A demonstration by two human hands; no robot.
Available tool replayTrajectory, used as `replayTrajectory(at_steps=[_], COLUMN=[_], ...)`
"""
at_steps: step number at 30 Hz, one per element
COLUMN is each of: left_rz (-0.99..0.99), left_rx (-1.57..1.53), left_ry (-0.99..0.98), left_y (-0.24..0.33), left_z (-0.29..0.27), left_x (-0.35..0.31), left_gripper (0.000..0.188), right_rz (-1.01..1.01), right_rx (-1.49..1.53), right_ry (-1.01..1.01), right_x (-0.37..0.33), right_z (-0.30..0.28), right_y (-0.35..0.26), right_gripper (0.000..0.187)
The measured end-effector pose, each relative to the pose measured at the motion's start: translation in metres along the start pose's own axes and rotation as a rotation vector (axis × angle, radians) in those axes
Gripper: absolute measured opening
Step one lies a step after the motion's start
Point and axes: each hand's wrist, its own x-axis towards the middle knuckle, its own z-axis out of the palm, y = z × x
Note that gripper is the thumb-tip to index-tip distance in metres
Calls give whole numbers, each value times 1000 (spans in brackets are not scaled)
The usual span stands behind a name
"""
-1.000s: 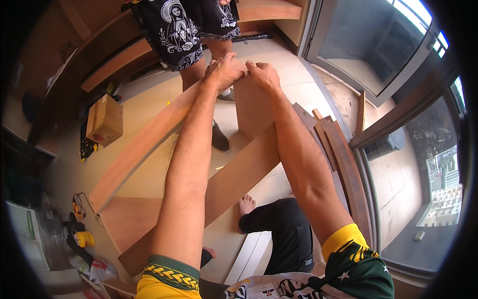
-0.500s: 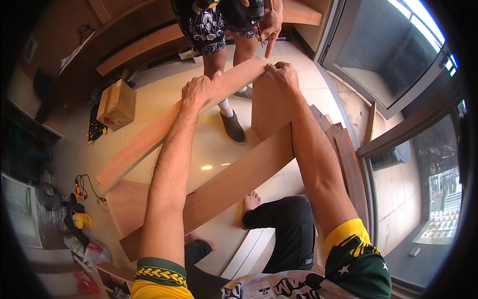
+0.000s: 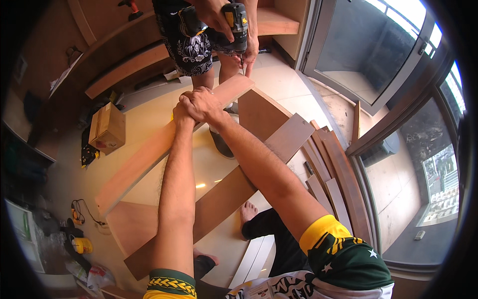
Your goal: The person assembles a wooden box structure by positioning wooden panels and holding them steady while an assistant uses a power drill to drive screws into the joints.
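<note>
A long reddish-brown wooden board point(image 3: 137, 162) forms the far side of a standing frame. My left hand point(image 3: 183, 113) is closed over its edge, a little beyond the middle. Close against it, my right hand point(image 3: 205, 103) presses on the same board, its fingers overlapping the left hand and partly hidden. Another person stands at the far side, holding a cordless drill point(image 3: 237, 25) upright with its bit at the board's right end. That person's other hand point(image 3: 250, 56) is beside the bit. A wooden side panel point(image 3: 261, 113) meets the board there.
Below my forearms runs the frame's near board point(image 3: 224, 199), joined by a left panel point(image 3: 129, 222). Several loose planks point(image 3: 343, 179) lie by the glass door on the right. A cardboard box point(image 3: 108, 128) and a yellow tub point(image 3: 82, 245) sit on the left floor.
My right hand has left the board's right corner and moved left against my left hand. The other person's drill has come down to the board's right end.
</note>
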Motion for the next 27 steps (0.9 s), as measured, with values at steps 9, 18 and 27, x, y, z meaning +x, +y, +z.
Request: replayTrajectory(at_steps=[9, 18, 27], left_rz=[-95, -79, -100], left_rx=[76, 92, 26], left_ry=[-92, -68, -120], left_y=[2, 1, 5], left_z=[0, 2, -4], left_x=[0, 0, 0], left_gripper=[52, 49, 59], right_rz=[7, 77, 86], right_rx=[43, 46, 12], right_ry=[16, -16, -26], right_x=[-3, -4, -6], right_z=[6, -5, -10], right_y=[6, -7, -9], right_gripper=[53, 51, 51])
